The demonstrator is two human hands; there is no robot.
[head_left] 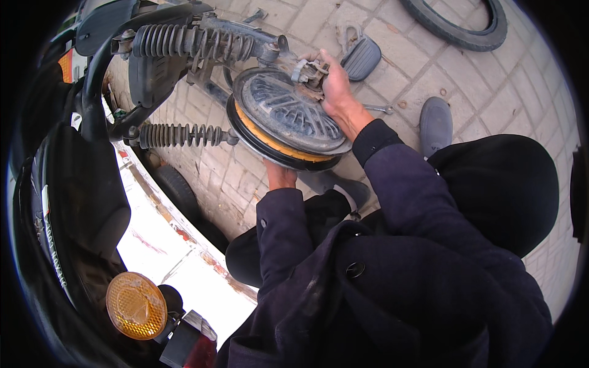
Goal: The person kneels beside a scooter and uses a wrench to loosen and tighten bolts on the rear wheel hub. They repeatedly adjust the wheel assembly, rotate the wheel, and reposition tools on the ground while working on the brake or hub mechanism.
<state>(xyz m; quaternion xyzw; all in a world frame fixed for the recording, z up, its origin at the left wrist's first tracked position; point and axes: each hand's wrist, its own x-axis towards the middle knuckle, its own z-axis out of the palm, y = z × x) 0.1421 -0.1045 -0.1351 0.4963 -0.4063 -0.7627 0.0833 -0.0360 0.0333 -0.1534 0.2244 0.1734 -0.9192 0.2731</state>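
Note:
A dusty black wheel (288, 110) without a tyre, with a yellow band around its rim, is tilted at the rear end of a scooter or motorbike. My right hand (336, 87) closes on the dirty metal axle fittings (310, 75) at the wheel's hub. From below, my left hand (281, 175) reaches under the near edge of the rim; its fingers are hidden. Two coil-spring shock absorbers run toward the wheel, the upper shock (193, 43) and the lower shock (184, 136). The lower one's end is close to the rim.
On the paving lie a black ribbed pedal (362, 59), a wrench (379, 109) and a loose tyre (463, 34). Another dark tyre (175, 189) is at left, beside a white panel (165, 245). An orange indicator lamp (136, 305) juts out at lower left. My shoe (436, 122) is at right.

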